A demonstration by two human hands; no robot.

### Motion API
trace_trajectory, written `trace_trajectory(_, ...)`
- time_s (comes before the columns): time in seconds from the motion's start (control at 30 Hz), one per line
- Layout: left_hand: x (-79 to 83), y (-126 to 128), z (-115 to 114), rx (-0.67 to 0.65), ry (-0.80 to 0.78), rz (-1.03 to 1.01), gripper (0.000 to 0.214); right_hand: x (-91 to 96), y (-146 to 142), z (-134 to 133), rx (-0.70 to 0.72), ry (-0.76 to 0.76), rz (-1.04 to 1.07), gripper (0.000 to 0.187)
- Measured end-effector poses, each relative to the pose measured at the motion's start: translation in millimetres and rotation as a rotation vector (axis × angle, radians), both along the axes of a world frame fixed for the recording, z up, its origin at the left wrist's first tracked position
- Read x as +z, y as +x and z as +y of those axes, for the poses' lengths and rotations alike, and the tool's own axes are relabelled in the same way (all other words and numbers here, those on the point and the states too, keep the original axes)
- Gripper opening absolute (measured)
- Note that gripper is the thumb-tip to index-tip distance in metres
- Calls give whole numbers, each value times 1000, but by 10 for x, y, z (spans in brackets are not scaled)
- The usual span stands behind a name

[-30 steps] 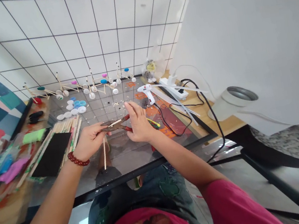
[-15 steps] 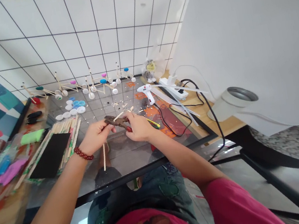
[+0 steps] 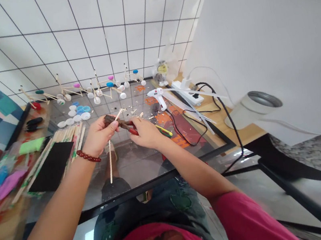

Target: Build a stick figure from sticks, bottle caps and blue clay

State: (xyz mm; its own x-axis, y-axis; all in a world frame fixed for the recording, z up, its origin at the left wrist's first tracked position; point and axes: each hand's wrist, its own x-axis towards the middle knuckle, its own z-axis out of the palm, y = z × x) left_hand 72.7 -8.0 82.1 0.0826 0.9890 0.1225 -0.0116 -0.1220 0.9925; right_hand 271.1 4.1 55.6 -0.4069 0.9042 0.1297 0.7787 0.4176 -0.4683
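My right hand [image 3: 144,132] is closed around the red handles of a pair of rusty pliers [image 3: 120,123]. Closed too, my left hand [image 3: 98,137] pinches a thin wooden stick [image 3: 119,114] at the pliers' brown jaws. The stick's tip points up and away from me, its end rough. Whether the jaws are clamped on it is hard to make out. Below my left hand another pale stick [image 3: 110,164] lies on the dark glass tabletop [image 3: 137,164]. Small wood scraps [image 3: 135,113] are scattered just beyond the pliers.
Stick models with bottle-cap wheels [image 3: 97,100] line the tiled wall. Loose white and blue caps [image 3: 86,116] lie left of centre, above bundled sticks and a black sheet [image 3: 51,165]. A white glue gun [image 3: 158,98], yellow cutter [image 3: 164,130], power strip [image 3: 188,94] and cables occupy the right.
Both hands and the pliers have shifted slightly left. My left hand has moved up around the jaws, and the held stick now points more steeply away. The view has tilted a little.
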Motion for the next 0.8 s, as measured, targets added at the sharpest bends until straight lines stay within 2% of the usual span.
trace_trajectory(0.27,-102,128,192,0,-96,-91,52,-11,31,147,-117,-99,-95,39)
trace_trajectory(0.47,-91,143,232,-36,-82,29,42,-36,83,188,-103,-42,-149,30)
trace_trajectory(0.73,-177,139,245,-3,4,105,37,-105,44,227,-145,-28,-199,33)
trace_trajectory(0.8,-156,82,219,4,23,204,34,-94,11,203,-156,-20,-189,32)
